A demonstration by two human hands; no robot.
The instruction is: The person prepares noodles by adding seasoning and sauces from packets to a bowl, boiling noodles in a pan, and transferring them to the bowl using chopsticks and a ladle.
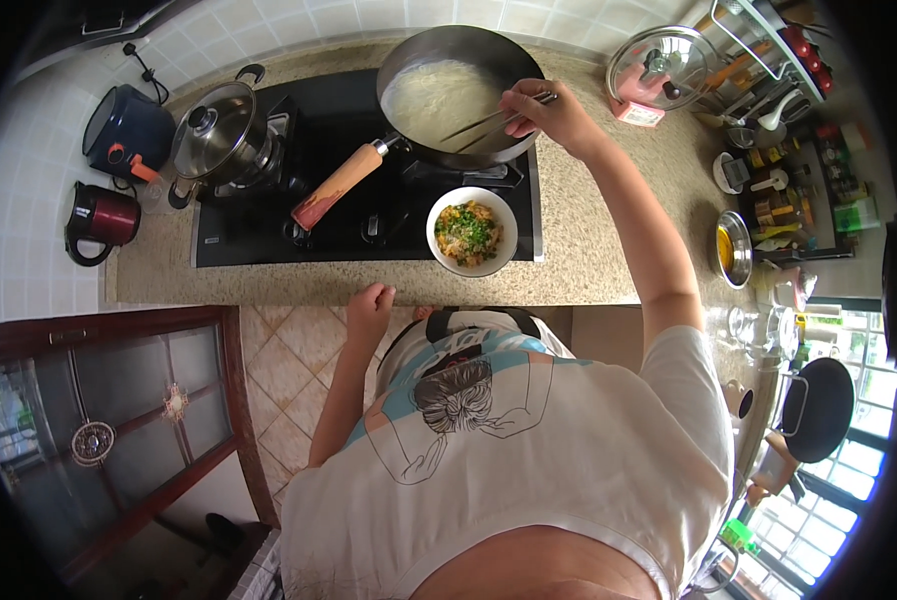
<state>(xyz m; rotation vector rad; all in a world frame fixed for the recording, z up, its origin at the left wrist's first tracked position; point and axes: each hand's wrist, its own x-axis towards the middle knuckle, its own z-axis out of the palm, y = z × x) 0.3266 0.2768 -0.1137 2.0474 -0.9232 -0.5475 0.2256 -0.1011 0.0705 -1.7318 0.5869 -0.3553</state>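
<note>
My right hand [531, 111] grips a pair of chopsticks [480, 129] over the near right side of a dark wok [521, 67]. The tips point down at the pale noodles [441, 97] in cloudy liquid inside it. A wooden handle [343, 184] runs from the wok toward the lower left. In front of the wok, a white bowl [435, 251] holds orange-brown food topped with chopped green herbs [469, 229]. My left hand [371, 309] is curled at the counter's front edge, with nothing visible in it.
A lidded steel pot [220, 135] stands on the left of the black gas hob [328, 112]. Beyond it are a dark blue appliance [130, 127] and a red kettle [111, 215]. On the right counter [591, 217] are a glass lid [662, 67], a steel bowl [733, 247] and condiments [782, 202].
</note>
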